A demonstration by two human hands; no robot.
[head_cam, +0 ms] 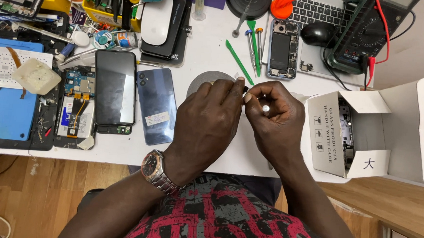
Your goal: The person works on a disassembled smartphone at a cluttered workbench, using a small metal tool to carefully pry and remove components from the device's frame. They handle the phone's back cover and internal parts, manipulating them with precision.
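Looking down at my bench here. Both hands meet at dead centre of the white table [211, 45]: my left hand [207, 121] and right hand [273, 120] are curled knuckle to knuckle, fingertips pinching a tiny dark part [245, 90] between them. It's too small to say what it is or which way its long axis runs. It sits at about 12 o'clock from both hands, right at the fingertips, and neither hand is really nearer. There's a small white dot on my right hand too, can't tell what. Just behind the fingers lies a grey round disc [207, 78], half hidden.

Packages: at 3 o'clock an open white cardboard box [326, 136] lying on its side, black printed warning symbols and text on its flap, a metal frame part inside. At 9 o'clock a dark blue phone back [156, 106] with a white sticker label, next to a black phone [115, 88] face up. At 1 o'clock an opened phone [282, 50] resting on a laptop [322, 8]; green pry tools [240, 62] at 12.
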